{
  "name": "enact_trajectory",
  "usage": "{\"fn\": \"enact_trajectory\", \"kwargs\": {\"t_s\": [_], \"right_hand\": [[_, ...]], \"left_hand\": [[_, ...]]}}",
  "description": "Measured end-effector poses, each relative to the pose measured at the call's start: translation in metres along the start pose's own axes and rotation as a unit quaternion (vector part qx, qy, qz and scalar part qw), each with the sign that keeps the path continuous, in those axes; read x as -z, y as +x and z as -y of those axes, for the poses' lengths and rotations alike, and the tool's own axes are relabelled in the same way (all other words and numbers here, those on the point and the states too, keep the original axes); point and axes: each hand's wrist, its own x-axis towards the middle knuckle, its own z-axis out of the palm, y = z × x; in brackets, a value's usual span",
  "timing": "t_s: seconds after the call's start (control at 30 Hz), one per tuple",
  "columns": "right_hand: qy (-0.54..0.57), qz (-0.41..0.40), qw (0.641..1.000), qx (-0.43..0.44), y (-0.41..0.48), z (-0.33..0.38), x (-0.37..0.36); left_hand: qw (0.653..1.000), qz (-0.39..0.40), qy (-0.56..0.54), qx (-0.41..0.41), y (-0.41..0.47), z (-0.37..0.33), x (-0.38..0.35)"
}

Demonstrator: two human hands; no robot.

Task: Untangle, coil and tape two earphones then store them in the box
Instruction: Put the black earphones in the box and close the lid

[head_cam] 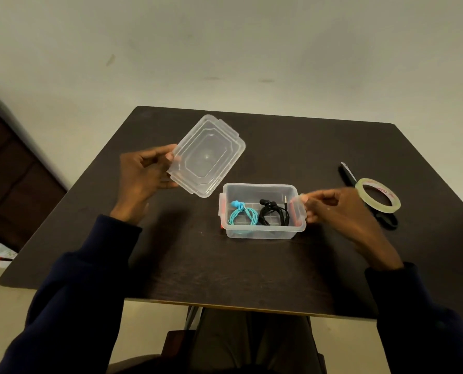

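Since both coils already lie stored, step: closing is judged to be in hand; the clear rectangular plastic box [260,234] stands open on the dark wooden table [211,271].
Contents: the turquoise coiled earphone [242,215] is laid at the left and the black coiled earphone [275,213] at the right, just beside each other.
Left hand [144,172]: the clear plastic lid [208,155] is held by its near-left edge between thumb and curled fingers, raised left of and beyond the box.
Right hand [341,209]: the box's right end is pinched by curled fingertips.
Long axes: the lid's is run diagonally, near-left to far-right; the box's is laid left to right.
Next move: the lid is to be turned until the axes match, brought over the rim and pressed down; the clips are judged to need snapping.
Aside: the roll of clear tape [378,196] is seen lying over the black scissors [347,174], right of the box.
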Motion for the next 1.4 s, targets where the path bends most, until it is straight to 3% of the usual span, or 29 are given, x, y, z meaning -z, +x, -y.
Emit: {"fn": "enact_trajectory", "kwargs": {"t_s": [0.1, 0.2, 0.37, 0.43, 0.5, 0.63, 0.73, 0.83, 0.97, 1.17, 1.4], "right_hand": [[-0.035, -0.063, 0.994, 0.084, 0.015, 0.013, 0.004], [0.047, -0.037, 0.99, 0.126, 0.034, 0.031, 0.002], [0.275, 0.061, 0.959, 0.018, 0.05, 0.057, 0.003], [0.286, 0.055, 0.957, -0.008, 0.045, 0.057, 0.006], [0.22, 0.033, 0.975, 0.0, 0.036, 0.05, 0.005], [0.127, 0.002, 0.992, 0.006, 0.018, 0.029, 0.001], [0.107, -0.011, 0.994, 0.003, 0.007, 0.018, -0.002], [0.09, -0.027, 0.995, 0.021, 0.0, 0.01, -0.006], [0.006, -0.055, 0.997, 0.061, 0.0, 0.012, -0.013], [-0.097, -0.082, 0.989, 0.073, 0.003, 0.014, -0.013], [-0.101, -0.073, 0.991, 0.05, -0.001, 0.009, -0.014]], "left_hand": [[0.999, 0.019, -0.022, -0.022, -0.003, -0.01, -0.012], [0.997, 0.018, -0.004, -0.078, -0.003, -0.019, -0.028], [0.971, 0.044, 0.107, -0.208, -0.014, -0.024, -0.041], [0.962, 0.056, 0.141, -0.229, -0.027, -0.019, -0.046], [0.955, 0.075, 0.164, -0.233, -0.043, -0.012, -0.049], [0.951, 0.115, 0.216, -0.188, -0.073, 0.001, -0.051], [0.968, 0.133, 0.168, -0.133, -0.085, 0.004, -0.05], [0.993, 0.072, 0.09, 0.011, -0.082, 0.008, -0.046], [0.983, 0.096, 0.041, 0.151, -0.076, 0.012, -0.049], [0.983, 0.105, 0.027, 0.152, -0.068, 0.003, -0.061], [0.977, 0.125, 0.066, 0.16, -0.053, 0.001, -0.063]]}}
